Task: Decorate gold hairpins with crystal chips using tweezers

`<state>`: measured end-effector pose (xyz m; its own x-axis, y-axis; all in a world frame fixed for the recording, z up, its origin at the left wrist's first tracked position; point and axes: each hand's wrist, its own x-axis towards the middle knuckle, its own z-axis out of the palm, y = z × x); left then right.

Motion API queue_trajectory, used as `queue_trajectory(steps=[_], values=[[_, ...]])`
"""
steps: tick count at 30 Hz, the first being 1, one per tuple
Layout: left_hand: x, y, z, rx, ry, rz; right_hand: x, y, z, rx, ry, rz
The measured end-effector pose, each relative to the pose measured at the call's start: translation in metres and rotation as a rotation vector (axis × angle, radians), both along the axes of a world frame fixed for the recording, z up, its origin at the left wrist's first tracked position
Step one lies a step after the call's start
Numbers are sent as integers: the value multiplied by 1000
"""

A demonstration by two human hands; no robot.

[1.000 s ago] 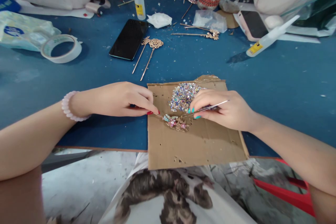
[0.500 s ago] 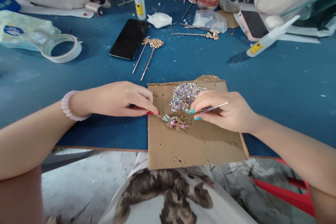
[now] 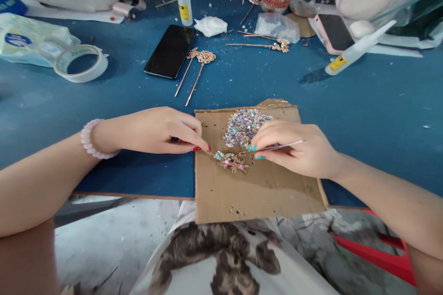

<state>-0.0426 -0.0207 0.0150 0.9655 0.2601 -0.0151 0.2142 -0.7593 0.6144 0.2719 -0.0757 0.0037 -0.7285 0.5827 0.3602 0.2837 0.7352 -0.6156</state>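
Observation:
My left hand [image 3: 166,131] pinches the thin stem of a gold hairpin [image 3: 231,162] between thumb and finger. The hairpin's flowered head, set with pink and pale blue stones, is over a piece of cardboard [image 3: 259,198]. My right hand [image 3: 294,147] is closed around metal tweezers [image 3: 277,146], their tips at the upper right edge of the hairpin's head. Whether the tips hold a stone is too small to tell. A pile of small glittering rhinestones [image 3: 242,124] lies on the cardboard just beyond the hairpin, partly covered by my right fingers.
Beyond the cardboard lie two gold hairpins [image 3: 206,57], a black phone [image 3: 170,50] and more hairpins [image 3: 282,46]. One glue bottle [image 3: 184,2] stands at the back; another [image 3: 337,63] is at the right. A tape roll [image 3: 81,63] sits at the left.
My right hand has shifted very slightly and the tweezers lie at a flatter angle, their tips still by the hairpin's head. My left hand holds its place.

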Motion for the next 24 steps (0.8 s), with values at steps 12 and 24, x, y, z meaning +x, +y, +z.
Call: queue_trajectory(steps=[12, 24], values=[[0, 0, -1, -9, -1, 2, 2, -1, 0, -50, 23, -14], [1, -1, 1, -42, 19, 6, 1, -2, 0, -28, 1, -14]])
